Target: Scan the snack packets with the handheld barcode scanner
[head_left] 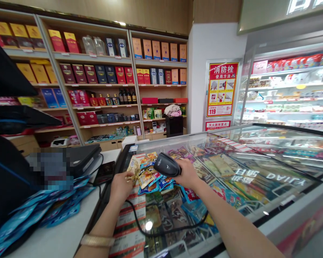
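Observation:
My right hand is closed around the handle of a black barcode scanner, whose head points left over a pile of snack packets. My left hand pinches the edge of a gold-beige snack packet at the left side of the pile. Several small blue and yellow snack packets lie heaped on the glass top of a chest freezer, below the scanner. The scanner's black cable loops over the glass toward me.
On the white counter at left lie many blue packets, a dark phone and a black machine. A dark monitor stands at the far left. Shelves of boxes and bottles line the back; a lit display fridge stands right.

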The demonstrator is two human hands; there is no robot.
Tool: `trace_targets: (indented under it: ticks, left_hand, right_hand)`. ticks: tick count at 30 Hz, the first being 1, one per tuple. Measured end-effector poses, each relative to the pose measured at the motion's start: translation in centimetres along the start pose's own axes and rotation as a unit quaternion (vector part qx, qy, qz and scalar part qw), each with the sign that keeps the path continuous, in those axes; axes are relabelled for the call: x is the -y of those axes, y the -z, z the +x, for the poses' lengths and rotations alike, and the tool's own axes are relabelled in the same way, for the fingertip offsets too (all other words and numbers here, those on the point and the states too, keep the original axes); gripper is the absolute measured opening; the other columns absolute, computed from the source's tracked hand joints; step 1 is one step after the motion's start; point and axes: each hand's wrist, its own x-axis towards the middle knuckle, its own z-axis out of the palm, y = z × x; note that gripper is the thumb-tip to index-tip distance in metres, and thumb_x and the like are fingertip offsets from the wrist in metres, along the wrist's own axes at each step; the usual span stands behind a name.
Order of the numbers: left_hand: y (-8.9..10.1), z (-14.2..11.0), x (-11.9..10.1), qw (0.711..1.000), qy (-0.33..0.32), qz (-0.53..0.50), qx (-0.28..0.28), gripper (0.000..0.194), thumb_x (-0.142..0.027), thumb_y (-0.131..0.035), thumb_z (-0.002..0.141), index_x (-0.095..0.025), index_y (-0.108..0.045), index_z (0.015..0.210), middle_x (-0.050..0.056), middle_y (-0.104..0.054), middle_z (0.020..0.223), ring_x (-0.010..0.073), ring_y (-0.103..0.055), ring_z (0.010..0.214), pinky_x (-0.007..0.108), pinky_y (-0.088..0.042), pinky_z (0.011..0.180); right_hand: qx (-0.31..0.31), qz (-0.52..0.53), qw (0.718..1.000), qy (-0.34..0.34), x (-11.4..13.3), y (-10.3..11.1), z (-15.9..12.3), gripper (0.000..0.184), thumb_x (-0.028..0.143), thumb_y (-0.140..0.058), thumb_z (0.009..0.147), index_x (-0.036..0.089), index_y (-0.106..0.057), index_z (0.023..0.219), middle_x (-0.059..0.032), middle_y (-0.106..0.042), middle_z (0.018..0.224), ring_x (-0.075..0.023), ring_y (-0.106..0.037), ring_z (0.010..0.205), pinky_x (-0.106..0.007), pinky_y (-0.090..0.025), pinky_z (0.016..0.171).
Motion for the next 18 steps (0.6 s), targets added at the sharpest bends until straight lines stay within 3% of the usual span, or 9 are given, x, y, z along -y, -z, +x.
trace_targets:
  ticks: [3, 10, 18]
  left_hand:
    - [0.3, -0.1, 0.1, 0.997, 0.003, -0.071, -0.017, 0.018, -0.015, -0.056, 0.068, -0.02, -0.07, 0.079, 0.008, -0.072, 0.085, 0.023, -0.068, 0.076, 0.034, -0.053, 0.074]
    - [1.4, -0.5, -0.9, 0.976, -0.087, -0.152, -0.129, 0.007, -0.025, -0.057, 0.065, -0.023, -0.063, 0.068, 0.004, -0.068, 0.083, 0.0208, -0.065, 0.077, 0.032, -0.053, 0.076]
    - [1.6, -0.9, -1.9, 0.954, -0.194, -0.18, -0.139, 0.011, -0.028, -0.055, 0.069, -0.022, -0.063, 0.068, 0.003, -0.064, 0.081, 0.0162, -0.062, 0.072, 0.026, -0.053, 0.068]
  right_hand:
    - [0.009, 0.002, 1.0, -0.002, 0.1, 0.0, 0.0, 0.02, 0.034, -0.074, 0.068, 0.022, -0.07, 0.083, -0.002, -0.074, 0.078, -0.0203, -0.067, 0.074, -0.027, -0.037, 0.069]
    - [0.033, 0.015, 0.999, -0.019, 0.6, 0.2, 0.1, 0.023, 0.032, -0.074, 0.068, 0.022, -0.071, 0.089, -0.0027, -0.075, 0.083, -0.0217, -0.069, 0.079, -0.028, -0.04, 0.072]
    - [0.043, -0.001, 0.998, -0.037, 0.9, 0.4, 0.2, 0.026, 0.033, -0.075, 0.068, 0.022, -0.071, 0.091, -0.0027, -0.076, 0.085, -0.0213, -0.07, 0.082, -0.026, -0.042, 0.072]
